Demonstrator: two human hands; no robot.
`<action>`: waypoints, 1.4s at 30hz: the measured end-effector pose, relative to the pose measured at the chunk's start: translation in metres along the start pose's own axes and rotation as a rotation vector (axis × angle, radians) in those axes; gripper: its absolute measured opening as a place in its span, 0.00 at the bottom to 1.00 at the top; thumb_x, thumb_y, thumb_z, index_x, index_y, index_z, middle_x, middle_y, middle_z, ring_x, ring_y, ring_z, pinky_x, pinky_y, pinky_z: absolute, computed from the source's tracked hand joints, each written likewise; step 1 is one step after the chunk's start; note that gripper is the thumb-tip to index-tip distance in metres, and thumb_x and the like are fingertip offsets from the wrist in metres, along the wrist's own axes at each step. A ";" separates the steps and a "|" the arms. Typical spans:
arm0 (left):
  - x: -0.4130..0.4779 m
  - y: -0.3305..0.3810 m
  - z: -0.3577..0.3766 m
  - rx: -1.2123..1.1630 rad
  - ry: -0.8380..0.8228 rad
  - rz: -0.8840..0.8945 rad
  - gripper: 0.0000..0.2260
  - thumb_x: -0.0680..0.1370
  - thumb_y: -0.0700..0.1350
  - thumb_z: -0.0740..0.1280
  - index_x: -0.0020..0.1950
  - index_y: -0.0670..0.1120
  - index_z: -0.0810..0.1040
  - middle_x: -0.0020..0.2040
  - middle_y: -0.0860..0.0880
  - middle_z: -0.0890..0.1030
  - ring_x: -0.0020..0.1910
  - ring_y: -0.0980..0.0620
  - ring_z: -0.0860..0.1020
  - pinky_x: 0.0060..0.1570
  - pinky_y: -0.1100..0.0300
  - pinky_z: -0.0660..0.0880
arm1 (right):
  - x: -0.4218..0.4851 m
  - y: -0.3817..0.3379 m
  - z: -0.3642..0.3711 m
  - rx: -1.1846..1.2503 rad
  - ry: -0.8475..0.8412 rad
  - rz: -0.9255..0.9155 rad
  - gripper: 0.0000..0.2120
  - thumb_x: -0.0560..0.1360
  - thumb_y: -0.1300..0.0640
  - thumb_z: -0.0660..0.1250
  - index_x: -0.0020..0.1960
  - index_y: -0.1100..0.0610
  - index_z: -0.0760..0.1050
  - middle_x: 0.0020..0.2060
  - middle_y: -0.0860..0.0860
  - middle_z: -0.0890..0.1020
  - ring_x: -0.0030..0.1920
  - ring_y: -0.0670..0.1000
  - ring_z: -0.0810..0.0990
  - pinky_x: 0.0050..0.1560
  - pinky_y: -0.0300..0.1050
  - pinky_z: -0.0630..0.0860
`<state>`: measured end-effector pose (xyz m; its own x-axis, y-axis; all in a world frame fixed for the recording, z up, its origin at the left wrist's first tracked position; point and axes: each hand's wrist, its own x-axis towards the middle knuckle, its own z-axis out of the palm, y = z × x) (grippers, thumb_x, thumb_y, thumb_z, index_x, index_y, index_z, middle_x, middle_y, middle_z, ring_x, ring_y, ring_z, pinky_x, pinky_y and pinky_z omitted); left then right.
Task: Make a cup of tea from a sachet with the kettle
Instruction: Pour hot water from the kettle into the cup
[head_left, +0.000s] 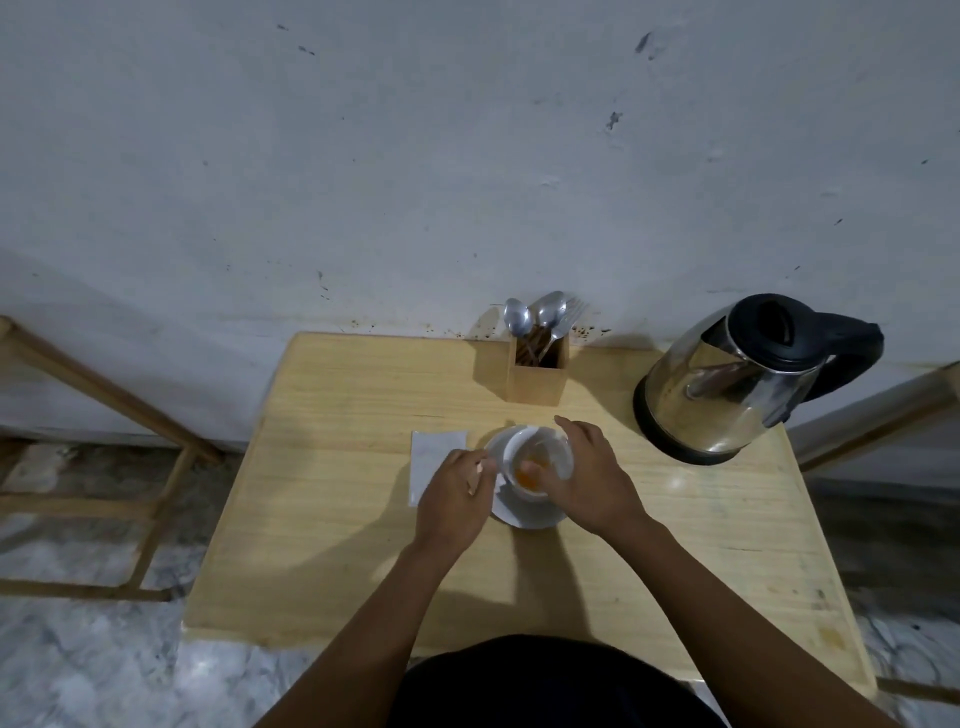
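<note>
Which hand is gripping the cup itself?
The right hand, wrapped around the white cup; the left hand is beside it, pinching something small.

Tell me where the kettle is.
In the head view, the kettle stands at the table's far right corner by the wall, right of the wooden cutlery holder.

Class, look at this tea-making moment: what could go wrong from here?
1. The right hand reaches over the cup, which holds orange liquid; a nudge might tip it off the saucer onto the napkin.
2. The kettle stands near the table corner; an elbow might knock it.
</note>
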<state>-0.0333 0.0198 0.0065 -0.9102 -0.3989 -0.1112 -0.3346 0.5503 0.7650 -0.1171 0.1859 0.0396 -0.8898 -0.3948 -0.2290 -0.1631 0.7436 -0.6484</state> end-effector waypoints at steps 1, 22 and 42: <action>0.000 0.006 0.002 -0.031 -0.018 -0.017 0.13 0.80 0.52 0.61 0.59 0.48 0.78 0.52 0.50 0.81 0.47 0.53 0.78 0.46 0.62 0.73 | -0.001 0.002 -0.006 0.032 0.044 -0.005 0.35 0.73 0.37 0.66 0.74 0.49 0.61 0.71 0.48 0.66 0.69 0.50 0.67 0.58 0.50 0.73; 0.006 0.052 0.046 -0.196 0.230 -0.451 0.13 0.79 0.45 0.61 0.59 0.42 0.80 0.51 0.41 0.82 0.52 0.42 0.78 0.51 0.53 0.73 | -0.034 0.099 -0.190 0.200 0.745 -0.009 0.15 0.77 0.45 0.65 0.62 0.48 0.73 0.59 0.44 0.73 0.61 0.48 0.72 0.58 0.50 0.74; 0.004 0.066 0.060 0.011 0.311 -0.425 0.14 0.81 0.44 0.59 0.52 0.39 0.82 0.47 0.36 0.83 0.50 0.36 0.79 0.52 0.47 0.72 | 0.083 0.150 -0.304 0.106 -0.182 -0.097 0.26 0.63 0.35 0.76 0.36 0.59 0.78 0.26 0.51 0.79 0.27 0.46 0.76 0.36 0.43 0.70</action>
<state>-0.0741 0.0984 0.0186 -0.5790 -0.7864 -0.2154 -0.6623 0.2995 0.6868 -0.3450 0.4285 0.1439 -0.7790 -0.5595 -0.2830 -0.1897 0.6406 -0.7441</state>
